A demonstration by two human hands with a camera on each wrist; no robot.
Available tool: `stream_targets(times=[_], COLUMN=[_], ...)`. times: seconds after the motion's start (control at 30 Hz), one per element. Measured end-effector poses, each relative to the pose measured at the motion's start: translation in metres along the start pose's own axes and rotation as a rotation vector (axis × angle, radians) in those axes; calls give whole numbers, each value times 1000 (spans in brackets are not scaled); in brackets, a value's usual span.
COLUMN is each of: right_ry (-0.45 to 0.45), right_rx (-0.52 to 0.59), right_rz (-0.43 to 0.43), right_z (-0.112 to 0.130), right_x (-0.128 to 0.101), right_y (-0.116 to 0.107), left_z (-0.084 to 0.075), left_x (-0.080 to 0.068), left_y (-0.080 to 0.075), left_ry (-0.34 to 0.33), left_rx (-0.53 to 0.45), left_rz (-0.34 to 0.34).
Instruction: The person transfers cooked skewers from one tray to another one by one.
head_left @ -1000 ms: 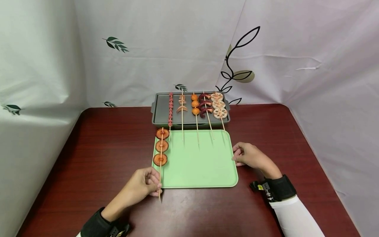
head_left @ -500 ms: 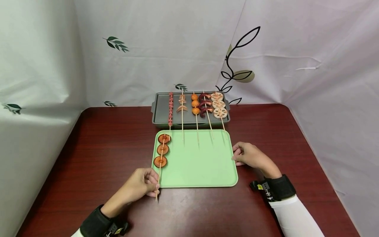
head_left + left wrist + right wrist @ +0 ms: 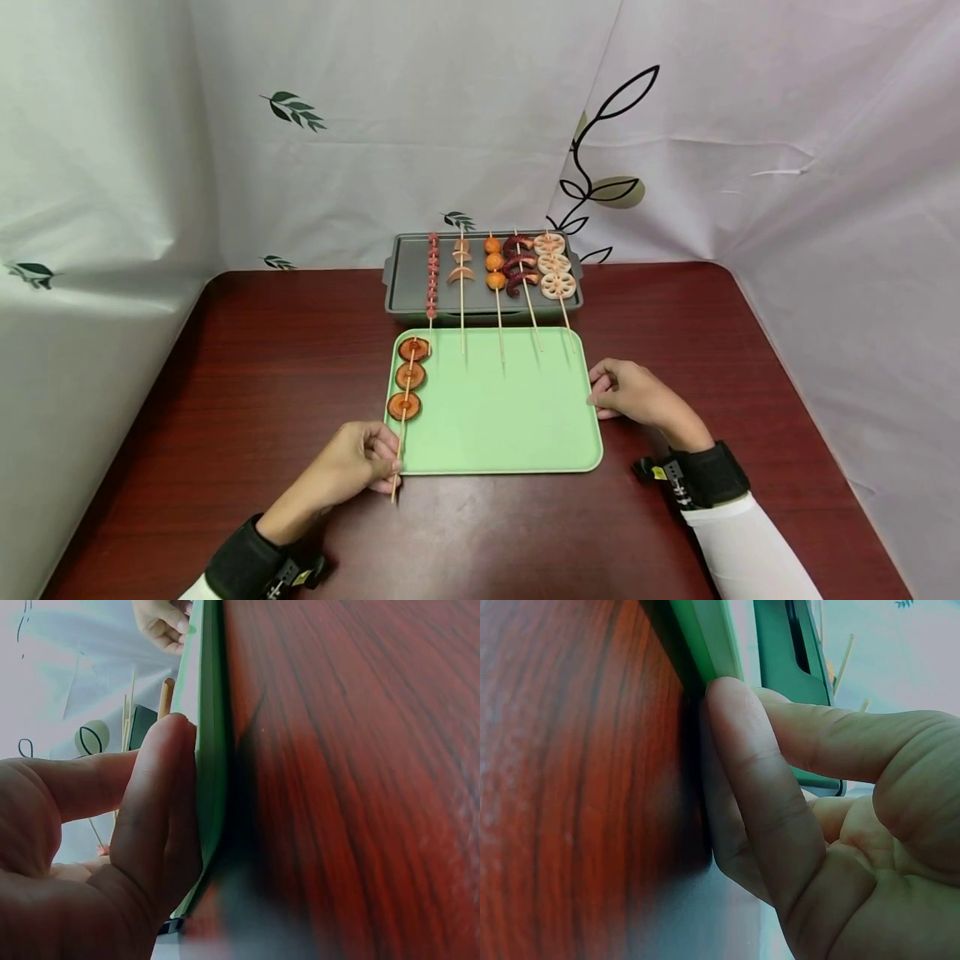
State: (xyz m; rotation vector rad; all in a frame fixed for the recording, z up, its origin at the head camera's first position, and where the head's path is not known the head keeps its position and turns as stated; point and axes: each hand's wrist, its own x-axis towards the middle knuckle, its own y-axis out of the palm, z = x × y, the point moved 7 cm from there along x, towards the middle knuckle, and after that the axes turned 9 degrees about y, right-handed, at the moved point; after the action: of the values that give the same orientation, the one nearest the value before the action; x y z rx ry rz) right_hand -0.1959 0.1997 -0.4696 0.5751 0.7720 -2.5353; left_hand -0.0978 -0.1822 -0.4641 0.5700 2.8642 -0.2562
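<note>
Dark red wooden table (image 3: 262, 367) under a green tray (image 3: 510, 417) and a grey grill pan (image 3: 408, 287).

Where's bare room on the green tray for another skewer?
Tray is bare from the mushroom skewer in the left hand across to the right hand. Its far edge is crowded by sticks from the grill pan.

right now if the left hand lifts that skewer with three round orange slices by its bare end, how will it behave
The thin wooden skewer with three round orange slices will probably sag or tip forward, since its load sits far from the left hand. It looks light. Lying across the green tray's rim, the round stick may roll between fingertips.
</note>
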Motion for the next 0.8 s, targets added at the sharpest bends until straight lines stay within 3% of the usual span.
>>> stream_targets(times=[0.13, 0.37, 0.6, 0.8], right_ry=[-1, -3, -11, -7], right_rx=[-3, -3, -1, -12], right_rz=[-1, 2, 1, -1], right_z=[0, -1, -2, -3], right_x=[0, 1, 2, 2], right_y=[0, 0, 0, -1], left_z=[-2, -8, -14, -22], left_x=[0, -1, -1, 0], left_y=[-2, -2, -1, -5], left_ry=[6, 34, 56, 59], left_rx=[74, 305, 468, 684], left_rz=[-11, -45, -79, -130])
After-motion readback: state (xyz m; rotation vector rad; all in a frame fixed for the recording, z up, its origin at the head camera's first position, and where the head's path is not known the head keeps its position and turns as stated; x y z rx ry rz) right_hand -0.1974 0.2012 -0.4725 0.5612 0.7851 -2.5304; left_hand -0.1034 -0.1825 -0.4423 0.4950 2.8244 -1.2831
